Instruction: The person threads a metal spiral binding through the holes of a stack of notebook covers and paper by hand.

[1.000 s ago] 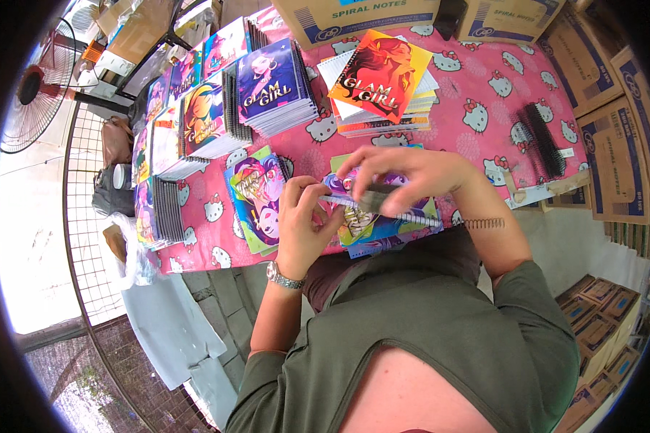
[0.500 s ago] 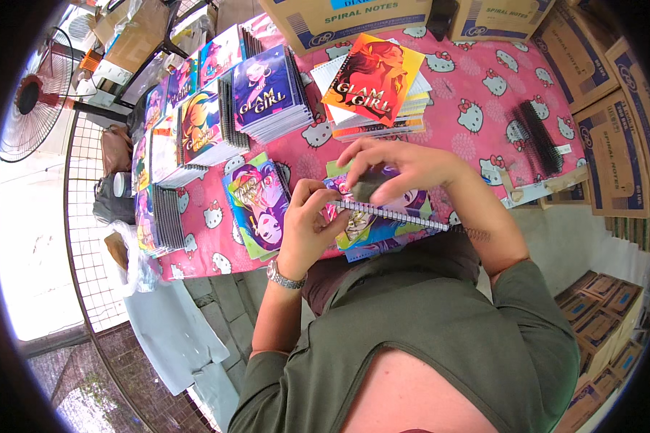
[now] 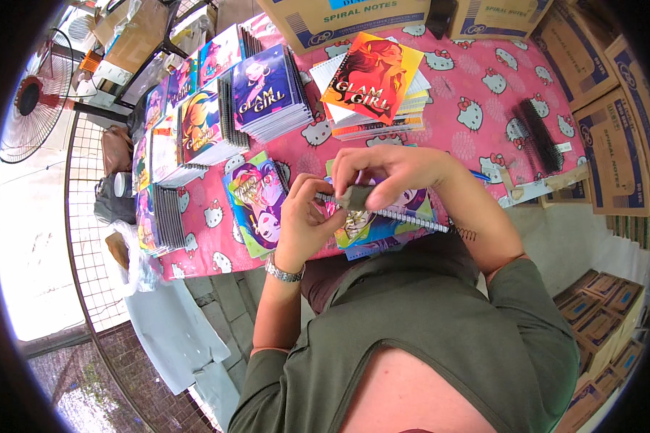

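- My spiral notebook (image 3: 412, 218) is the landmark: its coiled edge runs slantwise in front of me, from my left fingers toward my right forearm.
- My left hand (image 3: 303, 220) is at the notebook's left end, thumb and bent fingers drawn narrow, holding it there.
- My right hand (image 3: 393, 177) is over the notebook's coiled edge, pinching a dark grey-green lump (image 3: 356, 197) between thumb and fingers; I can't tell what the lump is.
- A loose tail of wire coil (image 3: 465, 232) sticks out past the notebook's right end, by my forearm.
- Bright printed covers (image 3: 368, 244) lie under and around the notebook, partly hidden by my hands.
- Left of the notebook, just beside my left hand, is a pile of colourful covers (image 3: 258, 206).
- Beyond the notebook is a loosely squared stack with an orange-covered notebook (image 3: 374, 76) on top.
- Beyond it and to the left are stacks of coiled notebooks, one topped by a dark purple cover (image 3: 266, 83).
- To its right, past my forearm, are a blue pen (image 3: 479, 175) and, farther out, a bunch of black coils (image 3: 540, 137).
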`<action>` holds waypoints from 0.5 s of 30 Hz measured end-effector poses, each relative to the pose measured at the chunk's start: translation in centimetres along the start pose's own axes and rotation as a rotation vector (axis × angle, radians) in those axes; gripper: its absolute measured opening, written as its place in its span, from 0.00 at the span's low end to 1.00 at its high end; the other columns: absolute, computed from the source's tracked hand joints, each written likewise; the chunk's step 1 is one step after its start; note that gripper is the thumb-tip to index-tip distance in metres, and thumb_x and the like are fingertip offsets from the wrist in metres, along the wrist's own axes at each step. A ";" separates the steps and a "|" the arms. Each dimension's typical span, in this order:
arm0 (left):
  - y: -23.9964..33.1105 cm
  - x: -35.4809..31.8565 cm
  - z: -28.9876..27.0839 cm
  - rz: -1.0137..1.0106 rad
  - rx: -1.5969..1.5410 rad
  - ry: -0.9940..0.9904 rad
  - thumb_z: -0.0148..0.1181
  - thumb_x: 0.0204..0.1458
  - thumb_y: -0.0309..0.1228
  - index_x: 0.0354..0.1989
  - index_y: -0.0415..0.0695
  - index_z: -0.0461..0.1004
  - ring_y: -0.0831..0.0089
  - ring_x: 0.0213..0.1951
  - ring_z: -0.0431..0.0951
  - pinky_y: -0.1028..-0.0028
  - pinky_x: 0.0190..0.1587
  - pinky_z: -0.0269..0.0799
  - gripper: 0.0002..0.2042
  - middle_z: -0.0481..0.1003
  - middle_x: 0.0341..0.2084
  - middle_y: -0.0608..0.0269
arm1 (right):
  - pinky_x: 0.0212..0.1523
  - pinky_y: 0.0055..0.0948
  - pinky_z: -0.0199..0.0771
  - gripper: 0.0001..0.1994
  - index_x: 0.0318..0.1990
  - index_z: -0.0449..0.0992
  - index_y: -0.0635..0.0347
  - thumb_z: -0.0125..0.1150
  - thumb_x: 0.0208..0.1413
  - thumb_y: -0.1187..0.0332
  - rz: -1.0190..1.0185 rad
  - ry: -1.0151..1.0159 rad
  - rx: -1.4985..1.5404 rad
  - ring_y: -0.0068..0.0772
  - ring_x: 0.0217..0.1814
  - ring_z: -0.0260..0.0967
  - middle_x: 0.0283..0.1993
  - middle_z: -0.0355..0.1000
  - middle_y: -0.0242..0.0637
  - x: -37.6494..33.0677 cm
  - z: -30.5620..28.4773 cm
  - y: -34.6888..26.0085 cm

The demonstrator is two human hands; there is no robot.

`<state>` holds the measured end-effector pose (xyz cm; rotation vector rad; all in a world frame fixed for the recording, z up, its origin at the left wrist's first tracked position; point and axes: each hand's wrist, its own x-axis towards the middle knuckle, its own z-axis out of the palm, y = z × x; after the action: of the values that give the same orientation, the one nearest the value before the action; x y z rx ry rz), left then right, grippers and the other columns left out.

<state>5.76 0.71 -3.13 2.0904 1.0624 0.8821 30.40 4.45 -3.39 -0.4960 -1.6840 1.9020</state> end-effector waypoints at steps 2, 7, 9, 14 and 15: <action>-0.1 0.0 0.0 -0.086 -0.077 0.003 0.73 0.40 0.19 0.40 0.39 0.75 0.81 0.28 0.75 0.81 0.28 0.70 0.17 0.73 0.37 0.64 | 0.56 0.36 0.67 0.25 0.48 0.79 0.57 0.73 0.50 0.49 0.113 0.086 -0.451 0.34 0.57 0.67 0.49 0.69 0.37 0.1 -0.9 0.1; -1.2 -1.3 0.0 -0.231 -0.273 0.033 0.63 0.53 0.15 0.42 0.36 0.72 0.76 0.34 0.79 0.79 0.34 0.75 0.10 0.74 0.37 0.62 | 0.58 0.38 0.69 0.24 0.49 0.78 0.60 0.74 0.51 0.54 0.152 0.719 -0.220 0.40 0.52 0.71 0.51 0.73 0.41 -6.0 -2.8 2.1; -1.5 -1.9 0.4 -0.242 -0.290 0.099 0.64 0.55 0.17 0.40 0.36 0.73 0.78 0.30 0.79 0.80 0.31 0.73 0.08 0.76 0.34 0.62 | 0.58 0.43 0.70 0.25 0.51 0.76 0.60 0.75 0.50 0.56 0.322 1.150 -0.549 0.47 0.51 0.73 0.50 0.75 0.44 -10.2 -4.8 4.1; -0.5 -2.2 2.4 -0.246 -0.168 0.261 0.68 0.55 0.24 0.38 0.35 0.77 0.77 0.28 0.76 0.76 0.30 0.71 0.07 0.77 0.30 0.60 | 0.62 0.52 0.66 0.30 0.61 0.70 0.59 0.71 0.53 0.57 0.421 1.133 -1.392 0.55 0.62 0.65 0.60 0.70 0.47 -19.0 -6.5 13.1; -0.4 -2.4 2.8 -0.291 -0.194 0.293 0.67 0.56 0.24 0.39 0.36 0.77 0.77 0.28 0.76 0.76 0.30 0.71 0.07 0.77 0.30 0.59 | 0.63 0.52 0.65 0.31 0.63 0.69 0.59 0.70 0.54 0.58 0.381 1.146 -1.462 0.56 0.64 0.63 0.62 0.68 0.47 -18.5 -4.0 12.4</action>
<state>6.65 -1.80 -5.72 1.6298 1.3337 1.1143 45.38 -4.71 -17.74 -1.9958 -1.7650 -0.0707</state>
